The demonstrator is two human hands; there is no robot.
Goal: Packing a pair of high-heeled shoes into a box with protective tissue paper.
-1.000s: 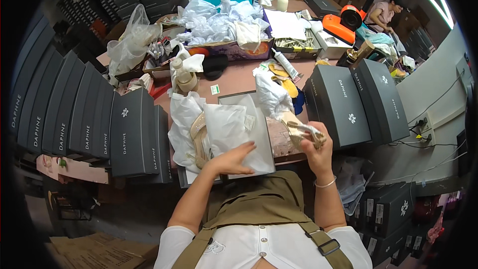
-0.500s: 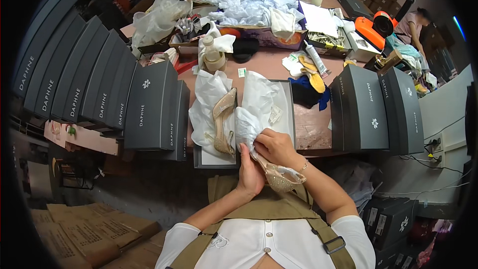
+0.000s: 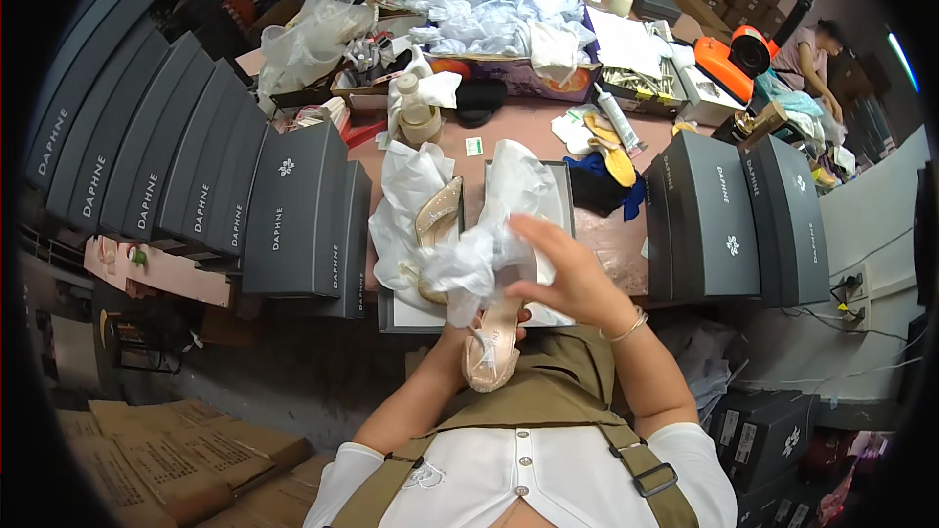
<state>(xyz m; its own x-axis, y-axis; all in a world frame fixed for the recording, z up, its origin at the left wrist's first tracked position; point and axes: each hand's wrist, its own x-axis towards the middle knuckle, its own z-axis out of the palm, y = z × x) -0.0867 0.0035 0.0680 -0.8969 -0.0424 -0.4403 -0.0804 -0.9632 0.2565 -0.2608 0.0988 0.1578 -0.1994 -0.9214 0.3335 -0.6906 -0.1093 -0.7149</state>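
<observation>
My left hand (image 3: 453,340) holds a beige high-heeled shoe (image 3: 492,357) from beneath, insole up, fingertips showing past its right side. White tissue paper (image 3: 474,269), crumpled and loose, lies over the shoe's far end. Close to the tissue's right side is my right hand (image 3: 572,274), thumb and fingers spread apart; whether a fingertip touches the paper I cannot tell. The matching glittery shoe (image 3: 440,210) rests on its side on tissue in the open grey shoebox (image 3: 394,316), partly hidden by the crumpled paper.
Grey shoeboxes (image 3: 303,215) stand in a row on the left, with more boxes (image 3: 719,215) on the right. Behind are a bottle (image 3: 416,108), a tissue-filled carton (image 3: 548,78), a tube (image 3: 616,115) and an orange device (image 3: 729,64). A person (image 3: 807,59) works at the far right.
The shoe has turned insole up in my left hand. Its tissue wrapping has come loose into a crumple, and my right hand has moved off the shoe, fingers opened.
</observation>
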